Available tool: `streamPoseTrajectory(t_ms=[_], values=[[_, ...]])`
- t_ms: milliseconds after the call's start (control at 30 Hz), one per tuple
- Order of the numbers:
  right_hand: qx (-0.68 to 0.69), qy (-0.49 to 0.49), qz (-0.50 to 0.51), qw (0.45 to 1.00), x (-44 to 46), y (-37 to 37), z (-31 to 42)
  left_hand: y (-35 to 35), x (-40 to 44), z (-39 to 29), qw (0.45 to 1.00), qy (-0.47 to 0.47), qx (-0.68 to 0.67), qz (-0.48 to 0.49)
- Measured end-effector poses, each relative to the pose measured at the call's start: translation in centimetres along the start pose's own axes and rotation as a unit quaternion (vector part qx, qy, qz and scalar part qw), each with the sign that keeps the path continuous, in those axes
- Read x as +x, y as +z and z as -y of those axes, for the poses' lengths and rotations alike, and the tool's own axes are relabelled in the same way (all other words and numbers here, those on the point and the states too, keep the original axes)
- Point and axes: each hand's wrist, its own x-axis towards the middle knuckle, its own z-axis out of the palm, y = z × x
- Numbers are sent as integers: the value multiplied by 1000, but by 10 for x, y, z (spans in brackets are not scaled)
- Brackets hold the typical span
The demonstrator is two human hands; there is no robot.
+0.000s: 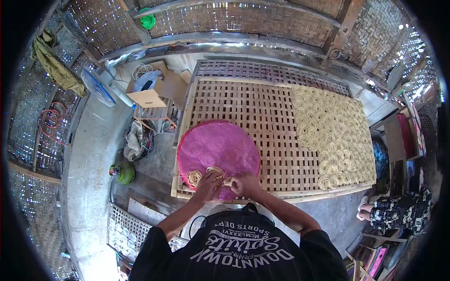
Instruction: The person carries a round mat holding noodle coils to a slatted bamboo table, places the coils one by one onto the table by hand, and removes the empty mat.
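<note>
Left hand: on a pale coil — grip half-hidden, can't tell
Right hand: grip pinching strands
Pink mat: beneath both hands — on the rack

The person's black short-sleeved cloth shirt bears white printed lettering reading "DOWNTOWN", "COLLEGE", "Spirits", "MCMLXXXVI" and "SPORTS DEPT", its smallest line illegible.

"Describe the coil."
"Pale yellow, loosely wound, roughly round. Lies at the near left edge of the pad."
"And the strands?"
"Same yellow, thin. Curve out beyond the left hand and reach across to the curled fingers of the right hand. Partly hidden there."
"Now the pad."
"Round, pink, edged in red. Rests flat on the rack, just beneath coil and strands."
</note>
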Motion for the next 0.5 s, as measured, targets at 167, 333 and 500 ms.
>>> streamPoseTrajectory(t_ms=[167,333,500], values=[[197,125,-39,972,9,-9,-30,7,28,-5,999,13,23,-23],[431,231,-138,861,13,-8,-68,42,77,11,970,-154,-183,36],[635,281,-195,693,-7,-35,-81,60,144,-5,888,-205,-399,100]])
